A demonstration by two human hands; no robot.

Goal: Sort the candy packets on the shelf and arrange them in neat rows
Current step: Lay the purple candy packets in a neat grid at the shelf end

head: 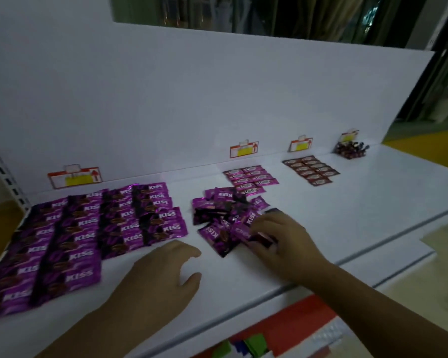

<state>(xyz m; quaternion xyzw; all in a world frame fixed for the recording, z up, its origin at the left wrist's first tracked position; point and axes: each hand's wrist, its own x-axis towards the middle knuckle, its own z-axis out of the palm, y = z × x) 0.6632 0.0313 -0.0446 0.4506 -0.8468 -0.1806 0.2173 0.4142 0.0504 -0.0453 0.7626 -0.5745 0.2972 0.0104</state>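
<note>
The left hand [163, 275] lies low on the white shelf [321, 215], palm down. Its fingers are loosely bent and hold nothing. The arm comes in from the near edge.

The right hand [277, 236] reaches forward with the wrist a bit raised. Its fingers bend down and pinch a loose packet [243, 231] at the near side of the messy pile [223, 215] of purple packets. The picture is blurry there, so the hold is hard to see well.

The neat purple rows [88, 228] lie just left of the left hand. Small pink packets [251, 177] lie in rows past the right hand, beyond the pile
</note>
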